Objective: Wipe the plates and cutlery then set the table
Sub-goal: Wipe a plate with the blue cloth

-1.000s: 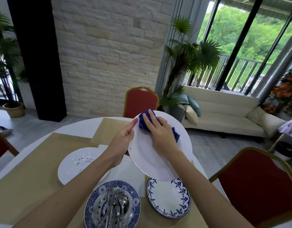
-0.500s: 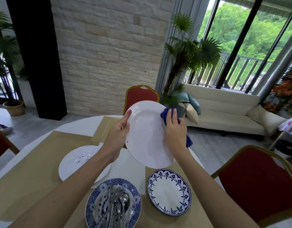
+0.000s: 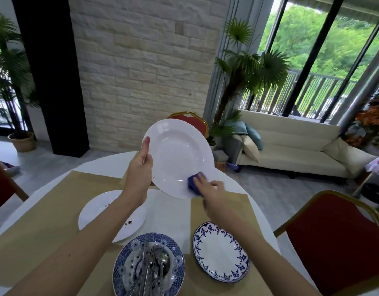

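At the near edge of a round white table [image 3: 167,210], head view, looking down over both forearms.

- Cream sofa [image 3: 291,146] stands well beyond the table on the right, against the windows.
- Red chairs with gold frames: one near right [image 3: 333,242], one at the far side [image 3: 190,120] partly hidden behind the raised plate.
- Tan placemats on the table: left one [image 3: 45,210] carries two of the plates; right one [image 3: 244,212] carries one.
- Large white plate [image 3: 178,154]: held up off the table, tilted, its face turned toward the camera, above the strip of bare table between the mats.
- Second white plate [image 3: 103,212]: flat on the left mat, partly covered by the left forearm. Dark crumbs [image 3: 129,222] on its surface.
- Blue patterned plate [image 3: 180,261]: near edge, at the inner side of the left mat. Cutlery [image 3: 152,268] is piled in it; a spoon bowl shows, the other pieces are too jumbled to sort.
- White plate with blue rim pattern [image 3: 221,252]: flat on the right mat, just beside the patterned plate, not touching.
- Left hand [image 3: 139,169]: grips the raised plate at its left rim, thumb up along the front face, fingers behind and out of sight.
- Right hand [image 3: 212,191]: slightly blurred, fingers bent over a blue cloth [image 3: 194,182], holding it pressed against the lower right of the raised plate's face.
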The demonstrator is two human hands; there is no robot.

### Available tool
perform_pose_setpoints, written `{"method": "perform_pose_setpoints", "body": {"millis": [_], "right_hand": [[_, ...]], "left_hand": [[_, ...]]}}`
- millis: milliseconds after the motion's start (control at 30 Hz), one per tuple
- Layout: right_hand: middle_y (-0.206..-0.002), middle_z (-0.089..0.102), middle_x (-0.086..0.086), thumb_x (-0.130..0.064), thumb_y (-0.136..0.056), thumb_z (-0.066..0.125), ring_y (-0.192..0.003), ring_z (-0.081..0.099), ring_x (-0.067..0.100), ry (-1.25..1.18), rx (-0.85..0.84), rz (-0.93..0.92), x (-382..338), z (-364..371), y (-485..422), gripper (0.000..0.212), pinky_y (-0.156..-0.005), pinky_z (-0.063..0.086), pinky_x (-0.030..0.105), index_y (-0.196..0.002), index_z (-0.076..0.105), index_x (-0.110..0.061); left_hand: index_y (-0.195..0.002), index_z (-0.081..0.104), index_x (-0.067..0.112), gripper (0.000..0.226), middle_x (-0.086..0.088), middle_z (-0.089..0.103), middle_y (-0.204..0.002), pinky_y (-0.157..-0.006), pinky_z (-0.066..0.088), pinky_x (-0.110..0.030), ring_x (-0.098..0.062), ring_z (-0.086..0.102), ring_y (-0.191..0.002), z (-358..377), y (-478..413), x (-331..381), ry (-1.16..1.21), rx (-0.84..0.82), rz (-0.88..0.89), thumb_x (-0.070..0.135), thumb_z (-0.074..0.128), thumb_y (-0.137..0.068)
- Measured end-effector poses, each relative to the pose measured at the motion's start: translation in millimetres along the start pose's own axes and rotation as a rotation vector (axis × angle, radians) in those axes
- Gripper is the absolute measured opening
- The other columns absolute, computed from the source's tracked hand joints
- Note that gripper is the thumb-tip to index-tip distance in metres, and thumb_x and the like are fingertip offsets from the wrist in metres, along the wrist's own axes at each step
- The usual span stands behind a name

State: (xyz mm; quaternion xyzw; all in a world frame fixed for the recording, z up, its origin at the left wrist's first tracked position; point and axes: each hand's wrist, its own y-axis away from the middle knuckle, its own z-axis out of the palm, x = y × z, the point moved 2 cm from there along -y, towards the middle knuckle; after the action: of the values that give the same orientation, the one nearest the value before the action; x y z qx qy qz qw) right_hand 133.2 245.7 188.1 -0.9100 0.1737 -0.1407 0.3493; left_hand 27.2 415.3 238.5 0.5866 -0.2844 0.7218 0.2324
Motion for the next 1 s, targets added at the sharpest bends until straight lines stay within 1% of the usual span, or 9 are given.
{"method": "perform_pose_setpoints", "body": {"millis": [100, 200, 333, 433, 600, 700, 767, 867, 1000], "right_hand": [[-0.116, 0.066, 0.023, 0.015, -0.055, 0.061, -0.083, 0.053, 0.031, 0.032, -0.024, 0.267, 47.5, -4.2, -10.5, 0.061, -0.059, 0.058, 0.04, -0.115, 0.062, 0.006], [-0.137, 0.051, 0.015, 0.008, -0.088, 0.051, -0.099, 0.05, 0.045, -0.15, -0.095, 0.433, 73.6, -12.6, -26.2, 0.051, -0.089, 0.042, 0.042, -0.138, 0.047, -0.003], [-0.102, 0.06, -0.006, -0.024, -0.09, 0.063, -0.091, 0.057, 0.015, -0.485, -0.326, 0.622, 75.7, -54.3, -44.3, 0.042, -0.084, 0.039, 0.027, -0.131, 0.055, -0.024], [-0.091, 0.071, 0.007, -0.018, -0.088, 0.067, -0.073, 0.067, 0.013, -0.926, -0.482, 0.861, 69.1, -69.7, -39.7, 0.014, -0.068, 0.052, 0.027, -0.101, 0.066, -0.013], [-0.096, 0.07, 0.017, -0.01, -0.087, 0.067, -0.082, 0.068, 0.031, -1.213, -0.129, 1.294, 66.2, -44.1, -23.5, 0.022, -0.079, 0.056, 0.045, -0.108, 0.062, -0.005], [-0.101, 0.068, 0.016, -0.012, -0.087, 0.067, -0.089, 0.066, 0.034, -1.257, 0.004, 1.476, 52.3, -21.4, -18.8, 0.027, -0.088, 0.052, 0.051, -0.112, 0.059, -0.007], [-0.107, 0.067, 0.016, -0.013, -0.088, 0.065, -0.097, 0.063, 0.037, -1.273, 0.058, 1.5, 43.4, -9.0, -17.4, 0.025, -0.093, 0.049, 0.054, -0.113, 0.06, -0.01], [-0.102, 0.067, 0.01, -0.018, -0.088, 0.064, -0.097, 0.063, 0.033, -1.058, 0.035, 1.372, 35.8, -3.5, -15.8, 0.024, -0.091, 0.051, 0.05, -0.111, 0.058, -0.016], [-0.106, 0.057, 0.011, -0.004, -0.09, 0.054, -0.09, 0.052, 0.029, -0.147, -0.039, 0.909, 37.1, -11.4, -25.3, 0.031, -0.08, 0.044, 0.037, -0.12, 0.047, -0.009]], "left_hand": [[-0.136, 0.039, 0.048, 0.043, 0.017, 0.059, -0.097, -0.053, 0.052, -0.022, -0.007, 0.058, -0.075, -5.1, 0.5, 5.6, -0.085, -0.127, -0.029, 0.022, 0.033, -0.103], [-0.132, 0.044, 0.047, 0.04, 0.008, 0.065, -0.09, -0.043, 0.045, -0.018, -0.001, 0.057, -0.054, -7.0, -0.5, 12.0, -0.136, -0.249, -0.072, 0.022, 0.034, -0.103], [-0.129, 0.052, 0.039, 0.037, 0.003, 0.068, -0.1, -0.043, 0.044, -0.013, 0.002, 0.061, -0.058, -9.2, -3.2, 21.0, -0.17, -0.362, -0.105, 0.019, 0.035, -0.103], [-0.129, 0.052, 0.041, 0.035, 0.004, 0.068, -0.115, -0.068, 0.056, -0.026, -0.013, 0.068, -0.091, -11.6, -7.5, 24.6, -0.195, -0.427, -0.133, 0.023, 0.037, -0.103], [-0.142, 0.037, 0.037, 0.047, 0.007, 0.064, -0.117, -0.068, 0.054, -0.026, -0.011, 0.066, -0.088, -8.1, -7.3, 16.1, -0.061, -0.126, -0.032, 0.027, 0.049, -0.097], [-0.147, 0.025, 0.03, 0.061, 0.008, 0.051, -0.125, -0.095, 0.048, -0.038, -0.018, 0.055, -0.112, 6.5, 10.8, -1.6, 0.024, 0.051, 0.037, 0.021, 0.054, -0.095], [-0.147, 0.019, 0.034, 0.065, 0.01, 0.042, -0.132, -0.097, 0.042, -0.034, -0.016, 0.047, -0.118, 17.1, 23.3, -9.3, 0.03, 0.11, 0.062, 0.014, 0.052, -0.095], [-0.145, 0.022, 0.033, 0.057, 0.005, 0.043, -0.132, -0.089, 0.04, -0.029, -0.015, 0.046, -0.115, 16.6, 23.2, -15.5, -0.023, 0.161, 0.081, 0.007, 0.038, -0.097], [-0.144, 0.03, 0.03, 0.047, 0.002, 0.047, -0.135, -0.101, 0.042, -0.038, -0.018, 0.047, -0.118, 8.7, 16.6, -18.7, -0.161, 0.075, 0.112, 0.012, 0.032, -0.101]]}}
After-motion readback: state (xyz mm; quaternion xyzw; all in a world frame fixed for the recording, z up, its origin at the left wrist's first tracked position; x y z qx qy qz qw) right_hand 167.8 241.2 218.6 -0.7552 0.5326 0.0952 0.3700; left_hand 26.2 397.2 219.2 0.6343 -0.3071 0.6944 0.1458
